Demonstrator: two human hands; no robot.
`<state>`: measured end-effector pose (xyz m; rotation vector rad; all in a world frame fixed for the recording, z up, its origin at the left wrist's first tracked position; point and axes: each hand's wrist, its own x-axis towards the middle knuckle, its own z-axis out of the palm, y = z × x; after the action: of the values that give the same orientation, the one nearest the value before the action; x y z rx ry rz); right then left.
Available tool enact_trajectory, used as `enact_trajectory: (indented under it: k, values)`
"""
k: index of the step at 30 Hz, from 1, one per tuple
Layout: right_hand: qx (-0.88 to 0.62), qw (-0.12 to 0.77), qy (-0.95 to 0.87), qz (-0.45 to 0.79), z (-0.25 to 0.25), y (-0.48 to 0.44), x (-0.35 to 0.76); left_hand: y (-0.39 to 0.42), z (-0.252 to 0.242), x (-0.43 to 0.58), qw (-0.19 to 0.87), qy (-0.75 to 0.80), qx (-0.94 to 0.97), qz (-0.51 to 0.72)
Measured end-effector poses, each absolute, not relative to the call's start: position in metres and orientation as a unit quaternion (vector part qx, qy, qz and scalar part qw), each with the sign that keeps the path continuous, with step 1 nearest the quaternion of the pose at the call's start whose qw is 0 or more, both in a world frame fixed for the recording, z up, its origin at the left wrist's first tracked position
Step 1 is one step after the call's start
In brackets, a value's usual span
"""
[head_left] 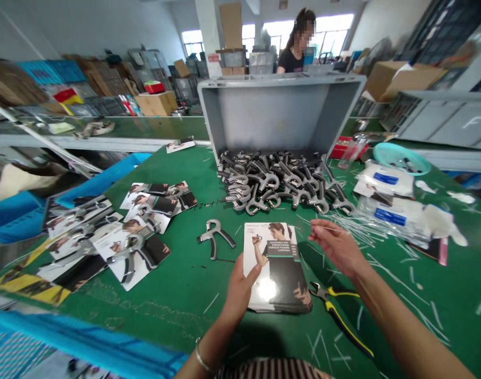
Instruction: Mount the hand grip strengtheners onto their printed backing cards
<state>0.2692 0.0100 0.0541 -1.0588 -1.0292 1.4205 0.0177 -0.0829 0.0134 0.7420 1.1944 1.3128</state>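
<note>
My left hand [240, 287] grips the left edge of a stack of printed cards [278, 273], its thumb lying on top. To the right of the stack, my right hand [337, 245] is raised with its fingers pinched on a thin white cable tie, which is hard to make out. A single grey and black hand grip strengthener [214, 238] lies left of the cards. Below my right hand rest wire cutters [339, 310] with yellow and black handles. Loose cable ties [367, 234] are spread on the green table to the right.
A tipped grey crate [280, 113] stands behind a heap of hand grips [280, 181]. Cards with grips on them [132, 250] lie at the left. Plastic bags [398, 216] and a turquoise bowl [402, 158] sit at the right. A person [296, 55] is behind the crate.
</note>
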Motion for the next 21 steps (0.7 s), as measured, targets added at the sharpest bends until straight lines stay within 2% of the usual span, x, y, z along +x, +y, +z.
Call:
enact_trajectory:
  k: [4, 6, 10, 15, 21]
  values:
    - [-0.454, 0.554, -0.423, 0.556, 0.065, 0.004, 0.236, -0.089, 0.026, 0.002, 0.536, 0.549, 0.323, 0.553]
    - [-0.437, 0.536, -0.45, 0.565, 0.076, 0.0, 0.219, -0.092, 0.032, -0.011, 0.526, 0.565, 0.322, 0.548]
    - [-0.395, 0.474, -0.53, 0.582, 0.087, -0.006, 0.18, -0.096, 0.035, -0.037, 0.569, 0.551, 0.314, 0.524]
    - [-0.384, 0.382, -0.64, 0.545, 0.062, -0.01, 0.138, -0.099, 0.024, -0.049, 0.588, 0.543, 0.297, 0.521]
    - [-0.402, 0.35, -0.691, 0.488, 0.039, -0.012, 0.131, -0.096, 0.01, -0.056, 0.637, 0.501, 0.216, 0.545]
